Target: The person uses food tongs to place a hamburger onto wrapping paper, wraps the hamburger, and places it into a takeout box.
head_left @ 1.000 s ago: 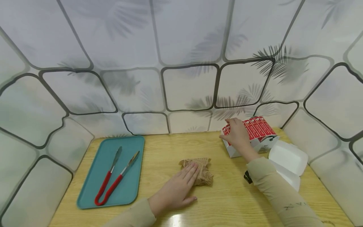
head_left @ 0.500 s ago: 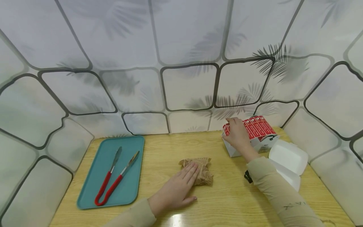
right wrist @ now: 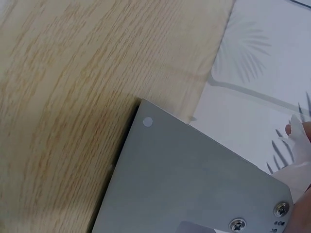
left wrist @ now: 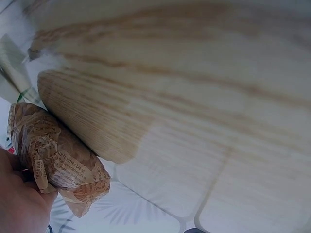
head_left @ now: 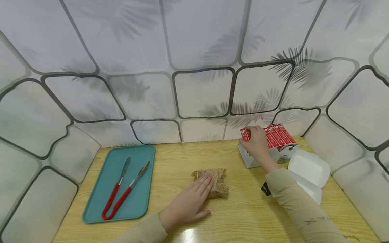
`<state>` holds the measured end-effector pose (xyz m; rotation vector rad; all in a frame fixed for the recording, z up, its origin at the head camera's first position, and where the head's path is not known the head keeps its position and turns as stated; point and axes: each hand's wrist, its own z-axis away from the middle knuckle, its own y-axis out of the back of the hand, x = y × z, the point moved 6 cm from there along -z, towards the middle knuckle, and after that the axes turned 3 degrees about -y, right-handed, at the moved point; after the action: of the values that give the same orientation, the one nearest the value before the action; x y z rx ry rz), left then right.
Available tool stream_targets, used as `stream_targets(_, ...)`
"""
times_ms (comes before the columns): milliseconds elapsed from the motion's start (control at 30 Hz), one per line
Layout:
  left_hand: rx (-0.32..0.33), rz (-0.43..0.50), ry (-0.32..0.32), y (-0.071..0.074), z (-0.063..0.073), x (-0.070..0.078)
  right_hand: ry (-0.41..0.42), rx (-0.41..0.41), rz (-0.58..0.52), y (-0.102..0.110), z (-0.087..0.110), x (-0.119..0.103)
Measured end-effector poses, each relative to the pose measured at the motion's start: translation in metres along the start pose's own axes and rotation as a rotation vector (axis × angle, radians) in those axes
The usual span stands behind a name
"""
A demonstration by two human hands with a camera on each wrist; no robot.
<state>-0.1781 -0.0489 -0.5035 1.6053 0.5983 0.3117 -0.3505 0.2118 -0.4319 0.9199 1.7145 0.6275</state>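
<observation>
My left hand (head_left: 188, 202) rests with straight fingers on a parcel (head_left: 218, 184) wrapped in brown printed paper, on the wooden table. The left wrist view shows the same crumpled wrapper (left wrist: 68, 160) close up. At the back right my right hand (head_left: 258, 143) is over a grey-white dispenser box (right wrist: 180, 165) topped with a row of red stickers (head_left: 278, 135). Its thumb and fingers pinch a red sticker (head_left: 244, 132) at the box's left end. In the right wrist view the sticker's pale underside (right wrist: 295, 153) curls up at the fingertips.
A teal tray (head_left: 139, 202) on the left carries red-handled tongs (head_left: 114, 199). To the right of the dispenser lies an opened white foam box (head_left: 310, 168), partly behind the right sleeve. A small black object (head_left: 265, 189) shows beside that sleeve. Patterned walls stand close behind and at both sides.
The right hand has shifted slightly right, and the end sticker now stands up from the dispenser in its fingers. The left hand and the parcel have stayed in place.
</observation>
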Motion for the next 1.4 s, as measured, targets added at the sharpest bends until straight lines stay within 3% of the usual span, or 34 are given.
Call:
stream_targets(767, -0.016, -0.008, 0.005, -0.001, -0.001, 0.0, 0.078, 0.147, -0.132, 0.011, 0.006, -0.012)
stream_targets(1100, -0.024, -0.002, 0.008, -0.001, -0.001, 0.0, 0.084, 0.179, -0.182, 0.018, 0.005, -0.023)
stream_targets(1400, -0.023, 0.006, 0.003, -0.001, -0.001, 0.001, 0.082, 0.155, -0.235, 0.024, 0.006, -0.044)
